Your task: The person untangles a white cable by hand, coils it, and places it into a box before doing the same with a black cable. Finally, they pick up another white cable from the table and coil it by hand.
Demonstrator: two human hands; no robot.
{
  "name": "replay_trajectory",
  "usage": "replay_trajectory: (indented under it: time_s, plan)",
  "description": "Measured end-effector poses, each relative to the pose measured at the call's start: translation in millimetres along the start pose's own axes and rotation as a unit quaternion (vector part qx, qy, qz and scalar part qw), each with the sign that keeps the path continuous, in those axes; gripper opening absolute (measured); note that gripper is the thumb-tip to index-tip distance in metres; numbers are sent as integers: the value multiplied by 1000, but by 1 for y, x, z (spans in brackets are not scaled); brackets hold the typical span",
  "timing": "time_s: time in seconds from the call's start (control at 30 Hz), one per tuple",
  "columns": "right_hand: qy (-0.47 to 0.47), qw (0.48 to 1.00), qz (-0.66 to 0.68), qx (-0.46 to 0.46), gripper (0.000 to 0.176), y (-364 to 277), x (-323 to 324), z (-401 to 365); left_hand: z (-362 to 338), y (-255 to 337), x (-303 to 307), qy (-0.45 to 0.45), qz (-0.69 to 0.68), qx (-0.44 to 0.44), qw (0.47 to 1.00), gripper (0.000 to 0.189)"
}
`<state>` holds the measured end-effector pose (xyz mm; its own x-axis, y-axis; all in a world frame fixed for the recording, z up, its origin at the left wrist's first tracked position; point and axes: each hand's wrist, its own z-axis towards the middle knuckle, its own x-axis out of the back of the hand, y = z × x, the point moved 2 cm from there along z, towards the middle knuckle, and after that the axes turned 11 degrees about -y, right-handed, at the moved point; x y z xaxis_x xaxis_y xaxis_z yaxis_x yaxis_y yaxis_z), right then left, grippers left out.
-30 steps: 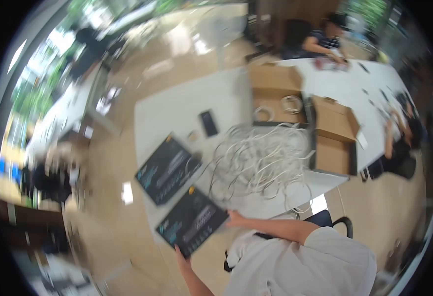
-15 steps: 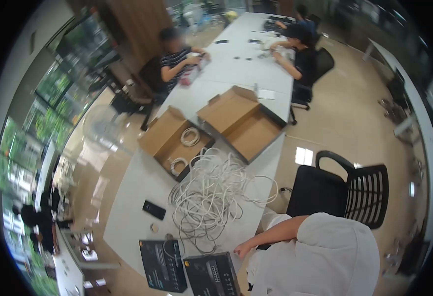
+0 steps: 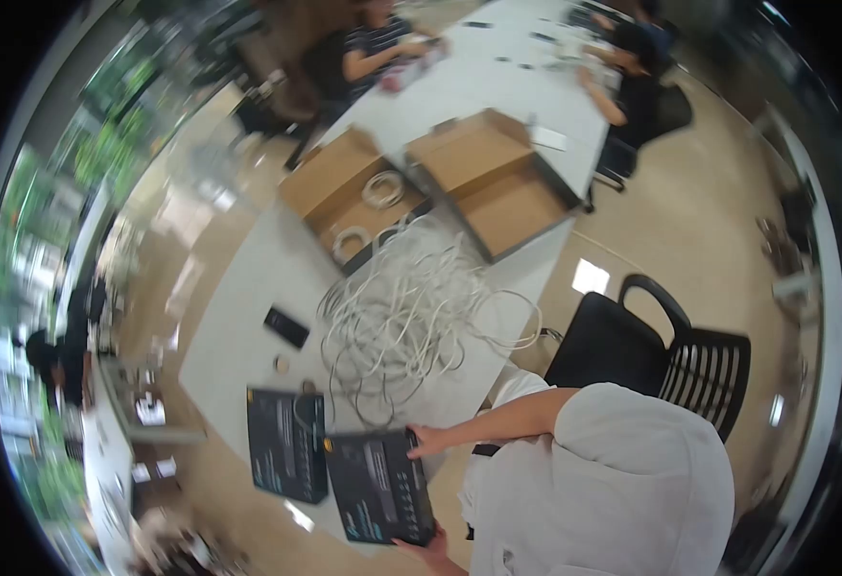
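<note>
A black printed box [image 3: 380,487] with a row of small icons lies tilted at the near end of the white table. My right hand [image 3: 426,441] grips its upper right corner, thumb on top. My left hand [image 3: 428,549] holds the lower right corner, partly cut by the frame's bottom. Beside it, to the left, rests a second black box [image 3: 286,446] of similar look, with a thin cable loop over its upper edge. Just beyond the boxes spreads a large tangle of white and grey cables [image 3: 406,317].
Two open cardboard boxes [image 3: 507,206] stand past the cables; the left one holds coiled cables [image 3: 382,190]. A black phone-like object [image 3: 286,327] and a small roll [image 3: 281,364] lie on the table [image 3: 234,346]. A black chair [image 3: 603,341] stands to the right. People sit farther along.
My right hand has moved onto the box's corner, and my left hand has come into view at its lower corner. The camera view has shifted and turned slightly.
</note>
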<state>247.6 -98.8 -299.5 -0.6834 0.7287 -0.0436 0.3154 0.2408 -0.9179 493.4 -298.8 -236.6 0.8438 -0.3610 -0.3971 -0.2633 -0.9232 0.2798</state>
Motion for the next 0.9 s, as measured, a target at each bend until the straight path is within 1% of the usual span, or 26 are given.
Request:
replay_trajectory:
  time_s: [0.03,0.07,0.1,0.13,0.17,0.2,0.23,0.27,0.37,0.43,0.47,0.5,0.57,0.67,0.7,0.77,0.83,0.87,0.9]
  plan:
    - [25,1000,9,12,91,8,-2,7,-12,-6,-19,-7,1,-53,999,85]
    - [48,998,18,23,89,18,-3,14,-11,-9,-6,-54,-41,15,998,77]
    - [32,997,62,-11,88,19,3,14,-12,-15,-9,-79,-40,-42,995,72]
    - [15,993,107,-52,86,16,5,16,-16,-20,-4,-161,-18,-35,986,67]
    - [-11,989,130,-70,84,11,9,14,4,-28,25,-202,-97,-13,974,60]
    - [-20,986,102,-132,83,-26,19,-2,-12,-34,10,-208,-89,-53,973,52]
    - [-33,976,137,-165,86,-33,21,-3,-17,-37,7,-225,-99,-64,967,47]
    - [-41,976,153,-148,93,-42,24,-6,-19,-38,3,-213,-82,-91,969,43]
    - [-32,974,99,-202,99,-66,28,-14,-20,-41,6,-145,-33,-108,983,47]
    - [-20,967,57,-246,99,-67,31,-22,-19,-44,10,-123,-14,-64,990,53]
    - [0,965,18,-263,96,-64,31,-27,-20,-47,12,-114,-1,-36,993,57]
    - [-5,965,-7,-263,92,-68,32,-32,-22,-51,11,-76,36,-32,996,60]
    - [-15,964,-54,-259,86,-75,35,-43,-26,-54,8,0,114,-21,993,68]
    - [-44,977,-2,-207,72,-97,40,-54,-64,-35,-6,4,160,-14,987,75]
    - [-69,977,8,-200,68,-116,38,-58,-84,-23,-14,18,186,-29,982,78]
    - [-113,975,34,-187,60,-174,36,-61,-125,7,-33,46,241,-54,968,83]
    - [-171,976,63,-116,57,-231,28,-60,-156,40,-30,-11,198,-132,971,85]
    - [-207,974,84,-44,56,-254,24,-54,-166,63,-35,-84,136,-207,965,85]
    - [-242,964,104,30,54,-274,18,-46,-174,85,-46,-155,72,-282,944,84]
